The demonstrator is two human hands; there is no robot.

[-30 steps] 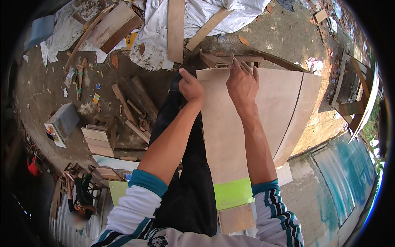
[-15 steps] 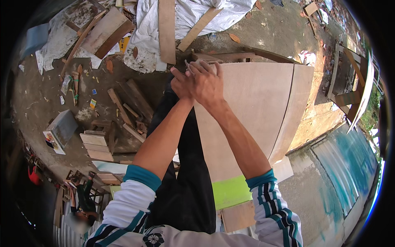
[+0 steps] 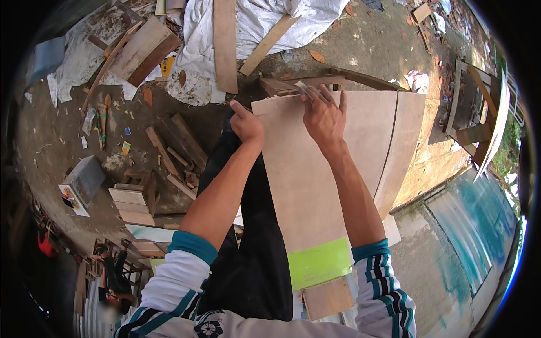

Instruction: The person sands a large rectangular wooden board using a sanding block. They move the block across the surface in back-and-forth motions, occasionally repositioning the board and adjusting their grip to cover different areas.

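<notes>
Both hands are working a plywood sheet (image 3: pixel 315 169) over scrap-littered dirt (image 3: pixel 112 152): left hand (image 3: pixel 246 123) curled gripping its edge, right hand (image 3: pixel 323 115) lying spread.

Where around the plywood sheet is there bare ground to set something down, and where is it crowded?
Bare concrete lies beyond the plywood sheet, between the white tarp and the wooden frame. The dirt left of the left hand is crowded with wood offcuts and a small stool.
</notes>
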